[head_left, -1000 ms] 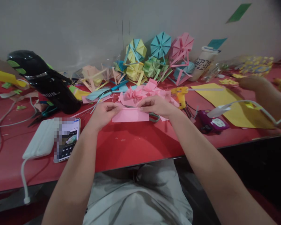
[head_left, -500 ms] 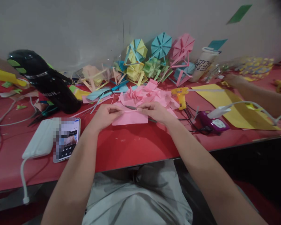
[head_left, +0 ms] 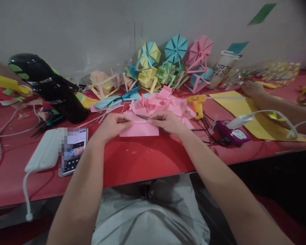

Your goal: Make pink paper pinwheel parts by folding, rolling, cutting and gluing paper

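Note:
A folded pink paper sheet (head_left: 140, 128) lies on the red table (head_left: 142, 160) in front of me. My left hand (head_left: 112, 125) pinches its left top edge, fingers closed. My right hand (head_left: 167, 121) is closed on a pair of scissors (head_left: 142, 117), whose grey blades point left along the sheet's top edge. Just behind the sheet sits a heap of folded pink paper pieces (head_left: 163, 102).
A phone (head_left: 73, 149) and white power bank (head_left: 44, 151) lie at the left, near a black bottle (head_left: 51, 88). A yellow glue gun (head_left: 197, 102), purple socket (head_left: 232, 134) and yellow sheet (head_left: 255, 112) are at the right, where another person's hand (head_left: 253, 89) rests. Paper pinwheels (head_left: 175, 51) line the wall.
My right hand has taken up the scissors and set the blades at the sheet's top edge. The other person's hand has moved left and down onto the table.

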Action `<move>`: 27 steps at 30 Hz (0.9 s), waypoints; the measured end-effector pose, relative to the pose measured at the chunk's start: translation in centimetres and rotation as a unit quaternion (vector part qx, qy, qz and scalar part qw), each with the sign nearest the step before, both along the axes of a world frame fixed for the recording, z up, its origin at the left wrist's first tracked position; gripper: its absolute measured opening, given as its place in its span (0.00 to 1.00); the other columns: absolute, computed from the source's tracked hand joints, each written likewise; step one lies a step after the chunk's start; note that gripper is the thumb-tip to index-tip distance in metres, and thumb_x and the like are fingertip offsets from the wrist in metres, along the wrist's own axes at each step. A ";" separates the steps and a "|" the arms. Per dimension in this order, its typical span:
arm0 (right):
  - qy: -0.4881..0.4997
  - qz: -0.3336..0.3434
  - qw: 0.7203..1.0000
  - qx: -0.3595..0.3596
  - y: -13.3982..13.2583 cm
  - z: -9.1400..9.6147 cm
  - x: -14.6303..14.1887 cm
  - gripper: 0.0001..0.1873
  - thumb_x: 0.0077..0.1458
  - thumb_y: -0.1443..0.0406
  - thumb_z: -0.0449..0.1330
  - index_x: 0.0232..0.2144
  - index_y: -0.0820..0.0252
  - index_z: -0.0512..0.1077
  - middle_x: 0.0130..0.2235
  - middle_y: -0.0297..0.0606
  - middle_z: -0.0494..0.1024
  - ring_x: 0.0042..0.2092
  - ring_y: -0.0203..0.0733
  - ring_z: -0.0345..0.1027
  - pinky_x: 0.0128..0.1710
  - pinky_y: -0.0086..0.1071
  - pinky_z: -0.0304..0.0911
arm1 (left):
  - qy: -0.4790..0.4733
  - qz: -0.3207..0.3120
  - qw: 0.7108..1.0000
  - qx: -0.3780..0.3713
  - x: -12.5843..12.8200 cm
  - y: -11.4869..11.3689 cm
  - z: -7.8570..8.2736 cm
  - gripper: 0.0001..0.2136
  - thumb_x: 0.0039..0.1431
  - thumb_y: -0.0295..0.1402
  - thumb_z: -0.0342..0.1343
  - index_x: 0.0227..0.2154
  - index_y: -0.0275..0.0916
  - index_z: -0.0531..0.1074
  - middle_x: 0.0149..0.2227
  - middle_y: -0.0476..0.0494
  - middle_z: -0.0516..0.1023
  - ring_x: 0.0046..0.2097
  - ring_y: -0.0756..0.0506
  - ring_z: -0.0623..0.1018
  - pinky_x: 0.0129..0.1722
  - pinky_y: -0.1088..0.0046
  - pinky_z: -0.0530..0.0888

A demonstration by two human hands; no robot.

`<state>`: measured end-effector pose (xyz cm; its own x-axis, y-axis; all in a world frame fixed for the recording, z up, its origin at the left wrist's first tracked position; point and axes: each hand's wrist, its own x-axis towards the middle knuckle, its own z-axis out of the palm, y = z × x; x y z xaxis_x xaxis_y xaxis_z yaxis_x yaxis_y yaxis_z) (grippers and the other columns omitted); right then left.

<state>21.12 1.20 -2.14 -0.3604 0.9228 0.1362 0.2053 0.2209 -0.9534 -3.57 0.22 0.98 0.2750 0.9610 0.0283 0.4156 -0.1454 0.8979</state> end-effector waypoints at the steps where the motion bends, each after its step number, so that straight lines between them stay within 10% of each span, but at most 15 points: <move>1: 0.004 0.002 1.000 0.004 0.0 0.0 0.0 0.12 0.50 0.57 0.67 0.34 0.58 0.80 0.39 0.39 0.83 0.41 0.40 0.74 0.46 0.37 0.67 | 0.000 0.000 1.000 -0.001 -0.1 0.0 0.0 0.11 0.45 0.40 0.67 0.29 0.38 0.81 0.31 0.43 0.83 0.35 0.44 0.80 0.38 0.69 0.75; 27: -0.055 -0.024 0.998 0.028 -0.3 0.3 -0.1 0.19 0.53 0.50 0.65 0.36 0.58 0.81 0.34 0.38 0.81 0.33 0.38 0.70 0.34 0.33 0.63 | 0.016 -0.012 0.999 0.036 0.7 -0.3 -0.1 0.10 0.50 0.37 0.64 0.32 0.36 0.83 0.33 0.43 0.85 0.35 0.45 0.80 0.37 0.72 0.75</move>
